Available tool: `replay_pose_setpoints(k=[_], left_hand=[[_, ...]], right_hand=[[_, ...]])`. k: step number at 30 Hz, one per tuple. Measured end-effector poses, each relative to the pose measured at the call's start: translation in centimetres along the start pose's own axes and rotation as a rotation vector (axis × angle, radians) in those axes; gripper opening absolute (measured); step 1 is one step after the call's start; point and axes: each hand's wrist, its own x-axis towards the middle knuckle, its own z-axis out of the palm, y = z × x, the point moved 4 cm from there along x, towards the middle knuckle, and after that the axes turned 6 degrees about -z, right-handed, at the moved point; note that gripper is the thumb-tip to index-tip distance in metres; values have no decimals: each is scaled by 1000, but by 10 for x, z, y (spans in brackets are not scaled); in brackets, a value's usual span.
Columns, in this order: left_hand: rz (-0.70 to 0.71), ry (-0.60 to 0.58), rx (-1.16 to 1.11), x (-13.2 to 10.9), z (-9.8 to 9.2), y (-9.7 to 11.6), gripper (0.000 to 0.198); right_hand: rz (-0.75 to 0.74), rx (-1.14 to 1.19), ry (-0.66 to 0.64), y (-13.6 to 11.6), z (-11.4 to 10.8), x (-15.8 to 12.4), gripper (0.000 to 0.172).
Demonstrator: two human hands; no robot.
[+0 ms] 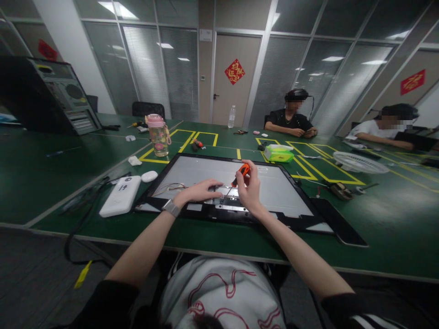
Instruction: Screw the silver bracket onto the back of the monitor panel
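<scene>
A flat monitor panel lies face down on the green table, its grey metal back up and a black frame round it. My right hand is closed round an orange-handled screwdriver, whose tip points down at a small metal plate near the panel's front edge. My left hand lies flat on the panel just left of that plate, fingers stretched out and touching it. A watch sits on my left wrist.
A white power bank and a white case lie left of the panel. A pink-lidded bottle, a green tissue box, a white fan and a computer tower stand farther back. Two people sit across the table.
</scene>
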Motion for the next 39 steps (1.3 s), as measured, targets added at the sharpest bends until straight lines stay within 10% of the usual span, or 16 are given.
replay_pose_setpoints(k=[12, 19, 39], left_hand=[[25, 30, -52, -2, -1, 2, 71], [140, 134, -139, -7, -13, 23, 35], [11, 134, -439, -2, -6, 18, 19]], right_hand=[[13, -7, 6, 0, -1, -1, 31], [100, 57, 140, 5, -10, 4, 29], [156, 82, 265, 10, -23, 8, 31]])
